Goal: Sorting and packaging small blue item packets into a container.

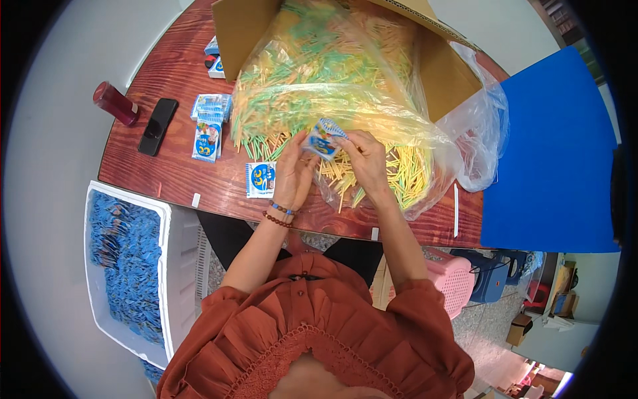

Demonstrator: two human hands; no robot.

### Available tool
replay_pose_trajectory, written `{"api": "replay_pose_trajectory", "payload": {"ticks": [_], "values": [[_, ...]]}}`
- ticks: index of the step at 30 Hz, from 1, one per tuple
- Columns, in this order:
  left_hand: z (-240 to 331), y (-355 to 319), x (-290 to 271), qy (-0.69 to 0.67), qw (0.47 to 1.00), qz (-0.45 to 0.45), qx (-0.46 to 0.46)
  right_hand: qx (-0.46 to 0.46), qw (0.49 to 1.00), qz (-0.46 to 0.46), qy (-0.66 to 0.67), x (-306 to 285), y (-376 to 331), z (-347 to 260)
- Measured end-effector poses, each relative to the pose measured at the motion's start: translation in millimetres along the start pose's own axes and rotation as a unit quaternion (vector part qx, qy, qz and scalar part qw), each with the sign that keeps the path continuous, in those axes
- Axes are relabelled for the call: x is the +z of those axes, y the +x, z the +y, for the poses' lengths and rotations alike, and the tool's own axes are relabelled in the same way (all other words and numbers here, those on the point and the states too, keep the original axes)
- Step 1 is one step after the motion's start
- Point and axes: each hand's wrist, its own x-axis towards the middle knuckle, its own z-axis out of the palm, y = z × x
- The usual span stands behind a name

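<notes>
Two hands meet over a wooden table, seen from above by a head-worn camera.

**Q:** What do the hands hold?

**A:** Both grip one small packet (pixel 323 138). The left hand (pixel 292 174) pinches its lower left edge with fingers curled closed. The right hand (pixel 367 159) holds its right side, thumb and fingers closed on it.

**Q:** How does the packet look?

**A:** It is a small, flat, roughly square sachet, white with blue printing and a little yellow and red picture. It is tilted, slightly crumpled, and appears open at one edge, though I cannot tell for sure.

**Q:** Where is it?

**A:** It is held just above the reddish-brown table (pixel 173 86), directly in front of a big clear plastic bag (pixel 345 86) full of thin yellow, green and orange sticks. The bag spills out of a cardboard box (pixel 445 73) lying on its side.

**Q:** What else is nearby?

**A:** One matching sachet (pixel 260 179) lies flat on the table just beside the left hand. A small stack of the same sachets (pixel 210 126) lies further left. Beyond that sit a black phone (pixel 158 126) and a dark red cylinder (pixel 115 103). Below the table's left edge stands a white crate (pixel 174 266) filled with blue packets. A blue board (pixel 551 159) is on the right.
</notes>
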Motion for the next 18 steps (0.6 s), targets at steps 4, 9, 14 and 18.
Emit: {"api": "replay_pose_trajectory", "payload": {"ticks": [4, 9, 14, 18], "values": [[19.2, -10.5, 6.5, 0.104, 0.990, 0.073, 0.058, -0.015, 1.000, 0.005, 0.026, 0.5, 4.5, -2.8], [57.2, -14.1, 1.2, 0.299, 0.946, 0.006, 0.125, -0.008, 0.991, -0.095, 0.095, 30.6, 19.1, -10.4], [103.6, -27.1, -37.9, 0.360, 0.912, 0.111, 0.161, 0.006, 0.976, -0.161, 0.148, 96.6, 37.9, -9.1], [157.5, -32.8, -73.5, 0.470, 0.819, 0.220, 0.245, 0.069, 0.970, -0.230, 0.017, 169.0, 60.8, -12.5]]}}
